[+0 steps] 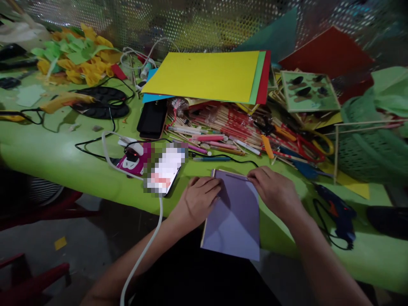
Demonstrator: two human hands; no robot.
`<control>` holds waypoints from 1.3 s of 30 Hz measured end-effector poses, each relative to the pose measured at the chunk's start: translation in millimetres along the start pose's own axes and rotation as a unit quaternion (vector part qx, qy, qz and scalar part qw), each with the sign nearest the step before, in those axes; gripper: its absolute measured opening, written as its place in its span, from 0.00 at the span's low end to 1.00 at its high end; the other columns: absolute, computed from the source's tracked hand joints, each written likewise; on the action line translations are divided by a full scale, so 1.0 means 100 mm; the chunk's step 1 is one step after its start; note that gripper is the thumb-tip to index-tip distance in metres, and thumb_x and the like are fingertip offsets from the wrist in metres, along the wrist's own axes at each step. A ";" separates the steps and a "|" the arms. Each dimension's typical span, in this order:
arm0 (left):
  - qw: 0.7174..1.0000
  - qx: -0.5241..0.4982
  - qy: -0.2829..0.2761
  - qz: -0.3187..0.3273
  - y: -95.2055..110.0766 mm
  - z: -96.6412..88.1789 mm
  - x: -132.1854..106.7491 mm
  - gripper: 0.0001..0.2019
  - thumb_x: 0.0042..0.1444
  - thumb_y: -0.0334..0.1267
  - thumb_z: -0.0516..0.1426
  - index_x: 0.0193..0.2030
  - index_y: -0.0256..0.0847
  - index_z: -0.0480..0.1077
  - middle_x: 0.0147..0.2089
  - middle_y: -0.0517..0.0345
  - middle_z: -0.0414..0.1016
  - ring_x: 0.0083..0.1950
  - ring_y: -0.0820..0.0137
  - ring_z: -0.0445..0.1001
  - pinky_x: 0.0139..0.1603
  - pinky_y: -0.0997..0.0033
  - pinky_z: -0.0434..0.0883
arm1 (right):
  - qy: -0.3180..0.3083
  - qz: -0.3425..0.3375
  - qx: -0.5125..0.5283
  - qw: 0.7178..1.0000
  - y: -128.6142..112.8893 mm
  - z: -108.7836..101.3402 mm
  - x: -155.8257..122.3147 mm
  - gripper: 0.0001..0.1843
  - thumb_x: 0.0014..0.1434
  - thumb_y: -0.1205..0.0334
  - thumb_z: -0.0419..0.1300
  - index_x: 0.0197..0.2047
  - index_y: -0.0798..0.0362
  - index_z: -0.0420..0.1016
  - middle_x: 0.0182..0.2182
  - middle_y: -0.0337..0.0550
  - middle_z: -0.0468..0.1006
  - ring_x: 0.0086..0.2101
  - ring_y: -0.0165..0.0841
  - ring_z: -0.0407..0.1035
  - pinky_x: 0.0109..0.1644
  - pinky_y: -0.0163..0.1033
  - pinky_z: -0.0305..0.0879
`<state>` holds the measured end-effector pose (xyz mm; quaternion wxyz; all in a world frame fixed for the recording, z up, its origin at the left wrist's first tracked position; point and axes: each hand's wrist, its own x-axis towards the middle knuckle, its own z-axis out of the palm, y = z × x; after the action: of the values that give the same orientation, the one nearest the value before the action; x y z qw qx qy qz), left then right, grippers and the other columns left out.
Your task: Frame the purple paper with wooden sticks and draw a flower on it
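A purple sheet of paper or card (pixel 237 216) lies in front of me, its lower end reaching past the table's front edge. Thin pale sticks seem to run along its left and top edges. My left hand (pixel 202 197) is closed over the sheet's upper left edge, fingers curled together. At the upper right corner, my right hand (pixel 276 189) pinches the top edge, where a thin dark line, perhaps a strip or a shadow, shows. The undersides of both grips are hidden. Left of my left hand lies a lit phone (pixel 165 170), its screen blurred out.
Behind the sheet are pens (pixel 208 138), bundled sticks (pixel 223 121), scissors (pixel 314 146) and stacked coloured card (pixel 204 76). A blue glue gun (pixel 338 212) and green basket (pixel 360 148) stand right. A purple power block (pixel 135 161), cables and a yellow glue gun (pixel 66 102) lie left.
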<state>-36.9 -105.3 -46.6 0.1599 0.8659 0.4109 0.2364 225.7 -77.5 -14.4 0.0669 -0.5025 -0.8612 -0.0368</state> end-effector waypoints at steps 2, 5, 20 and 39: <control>1.000 -0.001 0.001 -0.001 -0.01 0.00 0.00 0.15 0.69 0.35 0.53 0.59 0.40 0.73 0.62 0.51 0.77 0.61 0.63 0.74 0.60 0.54 0.68 | -0.003 -0.009 -0.003 1.000 -0.01 0.01 0.03 0.17 0.74 0.59 0.48 0.41 0.54 0.75 0.34 0.46 0.78 0.29 0.35 0.70 0.32 0.40 0.56; 1.000 -0.003 0.001 -0.004 -0.01 0.01 -0.01 0.15 0.69 0.36 0.53 0.59 0.41 0.73 0.62 0.51 0.77 0.61 0.63 0.74 0.61 0.53 0.67 | -0.009 -0.016 -0.007 1.000 -0.02 0.02 0.05 0.17 0.74 0.60 0.47 0.40 0.53 0.75 0.34 0.46 0.78 0.28 0.34 0.69 0.32 0.40 0.56; 1.000 -0.016 0.003 -0.006 -0.01 0.02 -0.02 0.15 0.69 0.36 0.53 0.59 0.41 0.72 0.62 0.51 0.77 0.61 0.63 0.74 0.61 0.53 0.68 | -0.015 -0.018 -0.044 0.999 -0.03 0.09 0.04 0.16 0.73 0.62 0.47 0.40 0.54 0.75 0.33 0.45 0.77 0.26 0.33 0.66 0.31 0.41 0.52; 1.000 -0.006 -0.013 -0.013 -0.04 0.03 -0.02 0.16 0.68 0.36 0.54 0.60 0.44 0.72 0.63 0.54 0.76 0.61 0.62 0.74 0.60 0.53 0.67 | -0.043 0.006 -0.031 0.999 -0.05 0.05 0.10 0.15 0.73 0.62 0.49 0.41 0.54 0.76 0.35 0.47 0.77 0.30 0.34 0.68 0.33 0.41 0.53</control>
<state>-39.0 -104.7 -51.8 0.1732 0.8624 0.4190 0.2253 215.9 -70.7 -18.3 0.0146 -0.5106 -0.8587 -0.0418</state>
